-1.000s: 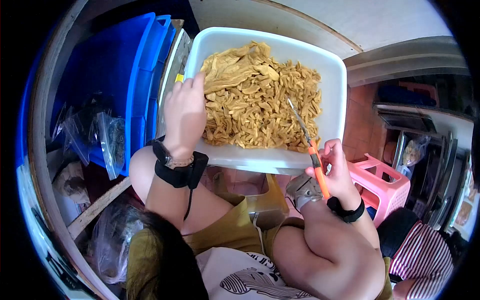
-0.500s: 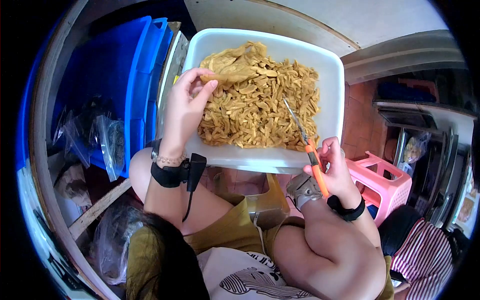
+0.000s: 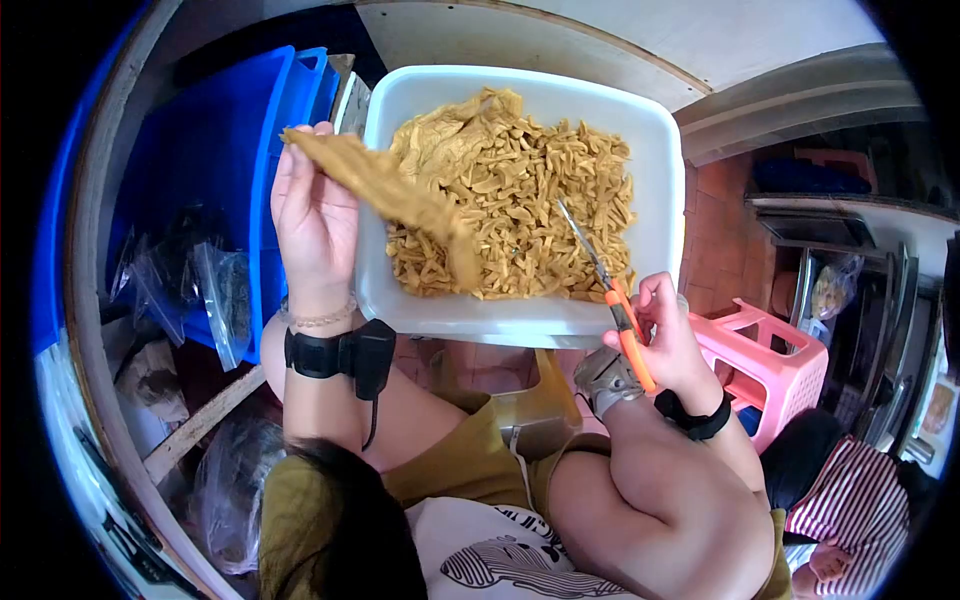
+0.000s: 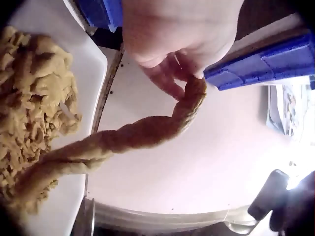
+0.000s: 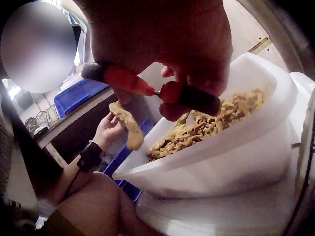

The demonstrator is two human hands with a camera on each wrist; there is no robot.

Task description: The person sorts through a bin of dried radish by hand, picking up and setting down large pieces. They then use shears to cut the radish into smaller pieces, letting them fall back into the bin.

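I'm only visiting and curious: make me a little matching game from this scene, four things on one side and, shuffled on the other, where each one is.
Things
1. long beige strip
2. scissors
3. cut beige pieces
4. pink stool

Places
A. heaped in the white tub
B. standing at the person's right side
C. held up by the left hand
D. gripped in the right hand

Pairs: 1-C, 2-D, 3-A, 4-B

Head and wrist views
Head camera looks steeply down on the white tub (image 3: 480, 325); both wrist cameras, very close, share its rim.
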